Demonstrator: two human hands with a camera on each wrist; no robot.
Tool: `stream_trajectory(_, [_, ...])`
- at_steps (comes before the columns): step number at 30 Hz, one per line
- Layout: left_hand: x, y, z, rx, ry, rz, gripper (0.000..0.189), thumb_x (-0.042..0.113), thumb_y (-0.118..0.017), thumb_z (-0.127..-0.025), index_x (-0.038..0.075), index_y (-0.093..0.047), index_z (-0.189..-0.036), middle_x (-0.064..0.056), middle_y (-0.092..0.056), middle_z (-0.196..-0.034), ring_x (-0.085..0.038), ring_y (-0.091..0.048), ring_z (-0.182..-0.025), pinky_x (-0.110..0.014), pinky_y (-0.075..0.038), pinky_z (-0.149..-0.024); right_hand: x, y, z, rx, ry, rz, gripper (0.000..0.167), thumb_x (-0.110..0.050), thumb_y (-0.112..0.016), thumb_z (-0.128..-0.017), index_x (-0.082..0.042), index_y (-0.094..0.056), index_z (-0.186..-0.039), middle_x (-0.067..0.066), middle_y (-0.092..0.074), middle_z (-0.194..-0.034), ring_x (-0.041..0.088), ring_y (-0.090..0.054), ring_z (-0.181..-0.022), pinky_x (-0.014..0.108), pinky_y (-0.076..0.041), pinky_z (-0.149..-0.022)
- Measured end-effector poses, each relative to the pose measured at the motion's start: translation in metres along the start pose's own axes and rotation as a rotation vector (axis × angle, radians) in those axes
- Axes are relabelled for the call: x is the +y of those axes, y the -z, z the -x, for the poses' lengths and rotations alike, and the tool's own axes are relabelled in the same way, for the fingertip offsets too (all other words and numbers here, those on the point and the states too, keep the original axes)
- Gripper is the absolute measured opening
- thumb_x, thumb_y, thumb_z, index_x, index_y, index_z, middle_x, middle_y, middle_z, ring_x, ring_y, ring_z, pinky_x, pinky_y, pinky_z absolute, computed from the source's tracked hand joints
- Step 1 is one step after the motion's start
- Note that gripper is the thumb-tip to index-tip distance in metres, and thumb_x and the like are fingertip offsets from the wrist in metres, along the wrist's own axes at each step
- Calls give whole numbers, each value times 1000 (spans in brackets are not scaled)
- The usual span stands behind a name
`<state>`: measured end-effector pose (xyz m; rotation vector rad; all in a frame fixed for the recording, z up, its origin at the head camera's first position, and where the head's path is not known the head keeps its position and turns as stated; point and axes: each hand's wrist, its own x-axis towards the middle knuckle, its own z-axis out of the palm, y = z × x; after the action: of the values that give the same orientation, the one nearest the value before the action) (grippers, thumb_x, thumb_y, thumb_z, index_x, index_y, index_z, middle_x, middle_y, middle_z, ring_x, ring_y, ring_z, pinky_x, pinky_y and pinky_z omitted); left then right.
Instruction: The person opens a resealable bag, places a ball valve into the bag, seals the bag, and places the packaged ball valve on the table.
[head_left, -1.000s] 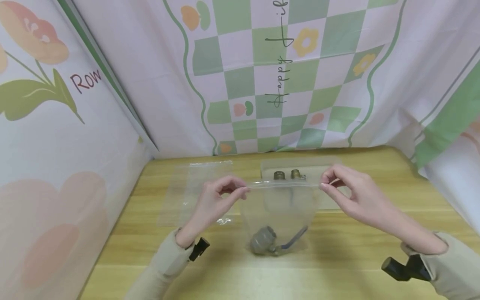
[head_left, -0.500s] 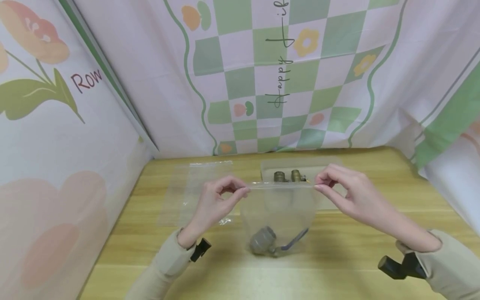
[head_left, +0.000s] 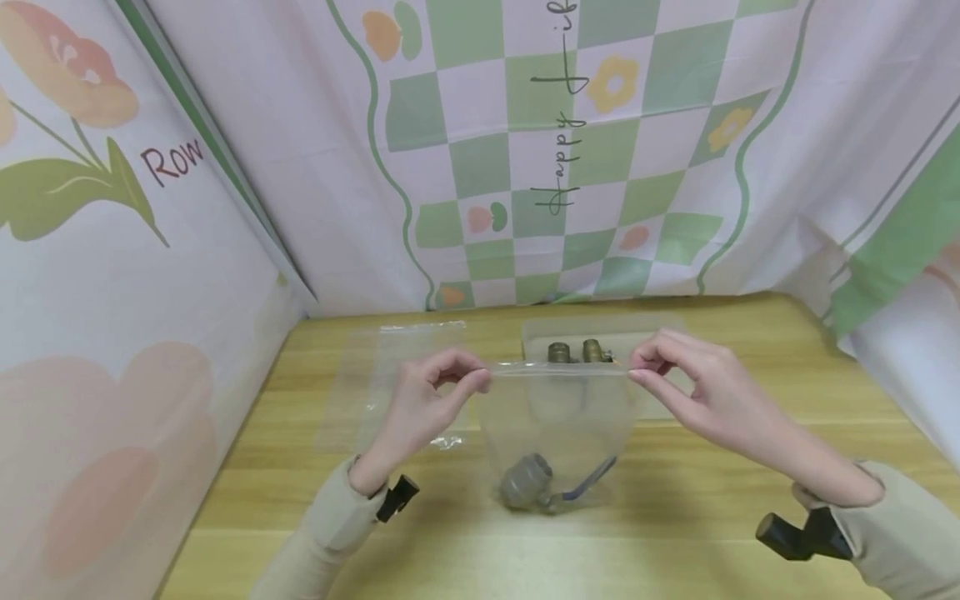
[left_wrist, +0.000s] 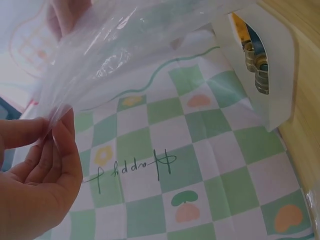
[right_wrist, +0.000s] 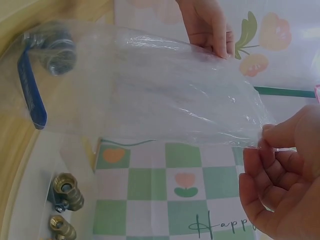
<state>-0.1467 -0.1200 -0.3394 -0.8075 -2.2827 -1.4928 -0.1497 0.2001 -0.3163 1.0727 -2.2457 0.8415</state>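
Between my two hands hangs a clear zip bag (head_left: pixel 558 417), its top edge stretched level. Inside at the bottom lies a metal ball valve (head_left: pixel 527 481) with a blue lever (right_wrist: pixel 31 92). My left hand (head_left: pixel 429 398) pinches the bag's left top corner between thumb and index finger. At the opposite corner, my right hand (head_left: pixel 697 383) pinches the edge the same way, as the right wrist view also shows. The bag's bottom appears to touch the table (head_left: pixel 480 550), though I cannot tell for sure.
Behind the bag stands a pale shallow tray (head_left: pixel 660 404) with brass valves (head_left: pixel 592 351) in it. Flat clear bags (head_left: pixel 375 392) lie on the table at left. Patterned cloth (head_left: pixel 480 167) hangs along the back and the sides.
My right hand has moved slightly left along the bag's top edge. The left hand has shifted a little to the left. The valve stays at the bottom of the bag.
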Motion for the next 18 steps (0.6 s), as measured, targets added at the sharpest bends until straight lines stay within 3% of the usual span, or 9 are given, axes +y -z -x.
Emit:
stream_trajectory(6, [2,-3,-1,-29,-23,33,6,1,-68,-91,-1,-67,-96,-16,-74,-85,-17,-71,-74,-24,-63,-72,-2,0,0,-5,3,-8,27,6,-74,-80,-17,-66,-91,-14,-64,-87,-7,-57,-81,5,-50,-73])
stream_trajectory(18, [1,-7,-5,-32,-149,-54,5,6,-70,-91,2,-72,-89,-10,-75,-78,-16,-69,-65,-19,-58,-60,-3,0,0,-9,17,-28,20,2,-73,-83,-15,-66,-91,-10,-67,-88,-6,-58,-82,5,-51,-74])
